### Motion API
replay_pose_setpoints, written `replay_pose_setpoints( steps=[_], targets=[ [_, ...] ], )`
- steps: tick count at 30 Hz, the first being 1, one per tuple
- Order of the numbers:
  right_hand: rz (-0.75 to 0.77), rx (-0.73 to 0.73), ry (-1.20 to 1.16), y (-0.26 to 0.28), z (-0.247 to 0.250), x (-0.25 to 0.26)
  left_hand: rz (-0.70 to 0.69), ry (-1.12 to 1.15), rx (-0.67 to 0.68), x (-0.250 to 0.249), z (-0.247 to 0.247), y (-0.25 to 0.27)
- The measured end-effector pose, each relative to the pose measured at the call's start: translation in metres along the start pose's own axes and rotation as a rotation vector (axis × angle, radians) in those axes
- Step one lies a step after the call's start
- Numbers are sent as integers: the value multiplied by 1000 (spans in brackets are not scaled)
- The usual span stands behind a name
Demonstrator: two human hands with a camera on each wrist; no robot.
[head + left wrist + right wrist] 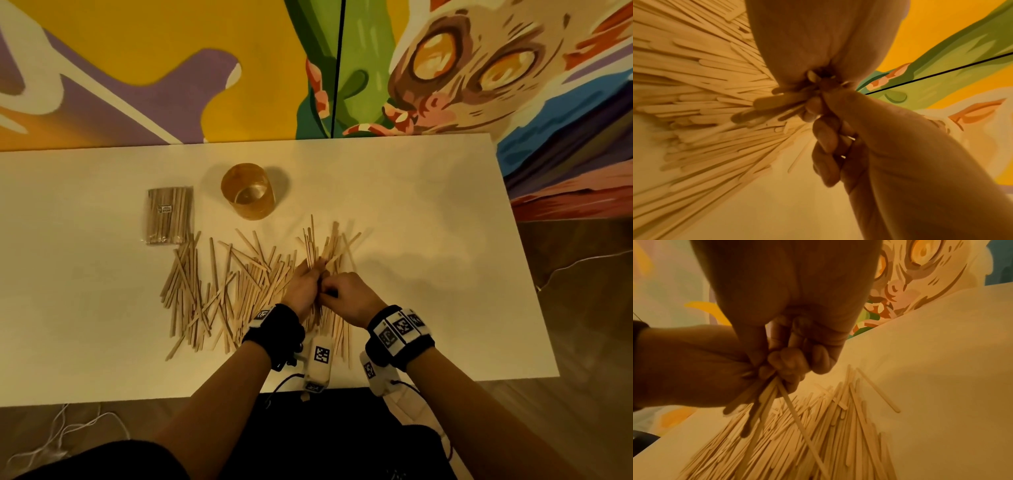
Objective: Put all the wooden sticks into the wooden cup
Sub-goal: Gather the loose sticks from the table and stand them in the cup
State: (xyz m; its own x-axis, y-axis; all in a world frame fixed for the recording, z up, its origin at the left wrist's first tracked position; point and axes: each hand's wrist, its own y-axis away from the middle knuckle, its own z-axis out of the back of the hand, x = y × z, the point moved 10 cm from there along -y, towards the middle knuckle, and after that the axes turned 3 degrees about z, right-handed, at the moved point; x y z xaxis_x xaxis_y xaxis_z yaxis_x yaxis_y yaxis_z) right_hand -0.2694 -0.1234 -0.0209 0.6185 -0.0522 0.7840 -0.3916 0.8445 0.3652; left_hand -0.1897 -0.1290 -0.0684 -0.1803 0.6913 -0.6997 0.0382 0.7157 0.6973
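Pale wooden sticks (219, 287) lie scattered, some bunched in both hands.

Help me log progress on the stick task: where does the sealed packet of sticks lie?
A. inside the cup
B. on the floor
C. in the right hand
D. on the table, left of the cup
D: the sealed packet lies flat on the table, left of the cup.

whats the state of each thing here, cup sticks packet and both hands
wooden cup: upright on the table, no sticks in it
loose sticks: scattered flat on the table
sealed packet: lying flat left of the cup, unopened
left hand: gripping a bundle of sticks
right hand: fingers curled against the same bundle
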Motion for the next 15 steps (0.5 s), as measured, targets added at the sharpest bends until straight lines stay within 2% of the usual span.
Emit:
replay_pose_setpoints(
  steps=[2, 5, 9, 11, 13, 15],
  targets=[
    [-2, 17, -27, -3, -1, 1, 15, 4, 17, 2, 6, -2],
    [-69, 3, -190, -2, 7, -15, 5, -36, 91, -1, 11, 0],
    [-201, -163, -341, 0, 40, -44, -10, -114, 256, -7, 5, 16],
    [-336, -247, -546, -2, 45, -57, 25, -158, 289, -3, 5, 22],
    [-425, -265, -739, -6, 40, -60, 49, -189, 330, -1, 3, 27],
    [-411, -261, -800, -15, 38, -51, 83, -185, 400, 1, -2, 32]
  ],
)
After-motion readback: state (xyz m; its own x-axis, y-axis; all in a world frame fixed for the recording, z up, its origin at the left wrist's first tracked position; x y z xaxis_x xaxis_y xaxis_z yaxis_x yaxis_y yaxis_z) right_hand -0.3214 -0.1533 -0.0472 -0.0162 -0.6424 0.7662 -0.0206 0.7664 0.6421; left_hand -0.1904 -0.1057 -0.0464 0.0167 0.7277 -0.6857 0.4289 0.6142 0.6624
